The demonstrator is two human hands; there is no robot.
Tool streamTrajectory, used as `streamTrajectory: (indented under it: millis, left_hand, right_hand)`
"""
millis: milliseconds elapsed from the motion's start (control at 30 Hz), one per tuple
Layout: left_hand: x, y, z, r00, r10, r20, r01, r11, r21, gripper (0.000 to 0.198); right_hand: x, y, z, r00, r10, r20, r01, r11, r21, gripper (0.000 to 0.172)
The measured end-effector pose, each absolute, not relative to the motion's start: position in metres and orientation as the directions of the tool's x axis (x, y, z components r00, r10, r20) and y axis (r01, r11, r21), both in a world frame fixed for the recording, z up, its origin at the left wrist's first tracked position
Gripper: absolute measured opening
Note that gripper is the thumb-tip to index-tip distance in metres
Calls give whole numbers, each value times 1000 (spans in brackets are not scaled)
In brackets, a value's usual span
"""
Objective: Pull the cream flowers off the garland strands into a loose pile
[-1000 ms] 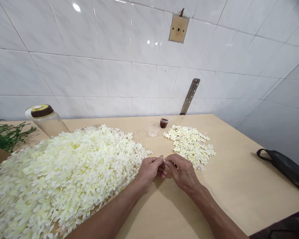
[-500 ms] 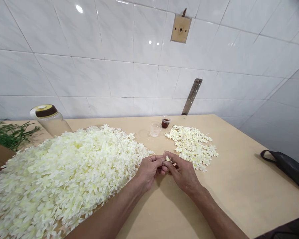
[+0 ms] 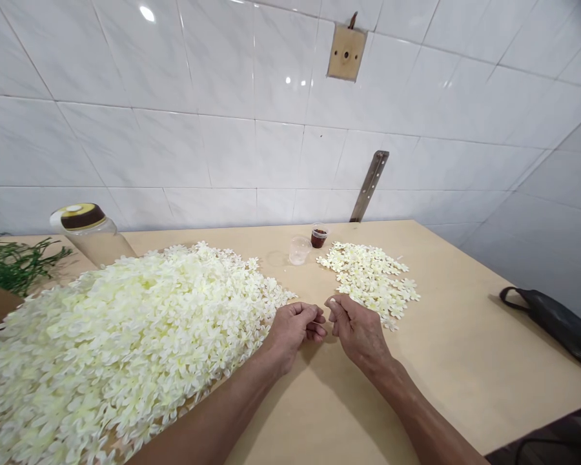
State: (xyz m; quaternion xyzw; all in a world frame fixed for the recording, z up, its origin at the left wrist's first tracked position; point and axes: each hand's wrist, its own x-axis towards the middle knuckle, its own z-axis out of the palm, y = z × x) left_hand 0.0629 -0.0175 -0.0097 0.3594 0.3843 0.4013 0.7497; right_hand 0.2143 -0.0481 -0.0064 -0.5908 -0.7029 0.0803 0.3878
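Observation:
My left hand point(image 3: 293, 329) is just above the table, beside the tip of a large heap of white artificial flowers point(image 3: 140, 336). Its thumb and forefinger are pinched together, and whatever may be between them is hidden. A small gap separates it from my right hand point(image 3: 361, 329), whose fingers are curled closed with the thumb against the forefinger. A tiny pale spot shows at that thumb tip, too small to name. Just beyond my right hand lies a smaller, flatter spread of white flowers point(image 3: 375, 274).
Behind the hands stand a clear plastic cup point(image 3: 299, 252) and a cup of dark liquid point(image 3: 319, 236). A bottle point(image 3: 94, 236) and green sprigs point(image 3: 22, 261) are at the left. A black pouch point(image 3: 556, 326) lies on the right of the table point(image 3: 469, 349), against a tiled wall point(image 3: 223, 152).
My hands were together around a small white flower; now they have drawn slightly apart. The flower no longer shows between them, and my right fingers have curled in. The view has shifted slightly.

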Motion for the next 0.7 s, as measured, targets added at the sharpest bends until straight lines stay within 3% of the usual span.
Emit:
streamTrajectory:
  millis: [167,333,467,700]
  left_hand:
    - [64,-20,-9,396,881,-257,-288,385,877,32]
    - [62,-20,-7,429,878,-213,-369,386,846,36]
    - [61,-18,-7,467,867,-175,-437,399,806,41]
    - [60,-17,-10,466,866,-180,-362,373,854,39]
  right_hand:
    - [216,-45,-10,-2,882,472,767,304,-565,31]
    - [213,-42,-18,-89,874,477,731,382,-565,27]
    - [212,-43,-21,-123,873,472,750,393,-531,36]
    - [212,-47,-19,-278,887,369,686,452,-570,63]
